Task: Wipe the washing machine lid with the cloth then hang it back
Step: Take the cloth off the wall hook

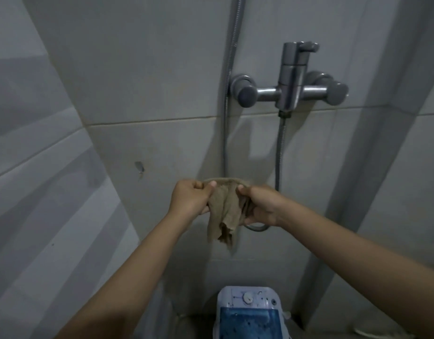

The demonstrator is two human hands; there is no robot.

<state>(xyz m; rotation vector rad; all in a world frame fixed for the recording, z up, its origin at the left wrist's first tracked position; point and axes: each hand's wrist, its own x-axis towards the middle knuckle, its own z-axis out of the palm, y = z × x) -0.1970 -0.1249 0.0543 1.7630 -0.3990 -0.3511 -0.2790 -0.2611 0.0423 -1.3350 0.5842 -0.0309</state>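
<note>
A crumpled beige-brown cloth (225,211) is held up in front of the grey tiled wall, its lower end dangling free. My left hand (190,198) pinches its upper left edge and my right hand (260,204) grips its right side. Far below, at the bottom of the view, stands a small washing machine (247,311) with a white control panel, a round knob and a translucent blue lid (245,325) speckled with drops. Both hands are well above the machine.
A steel shower mixer tap (290,89) juts from the wall above the hands. Its hose (279,162) hangs down and loops just under my right hand. A small metal hook or bracket (139,166) sits on the wall to the left. Tiled side walls close in on both sides.
</note>
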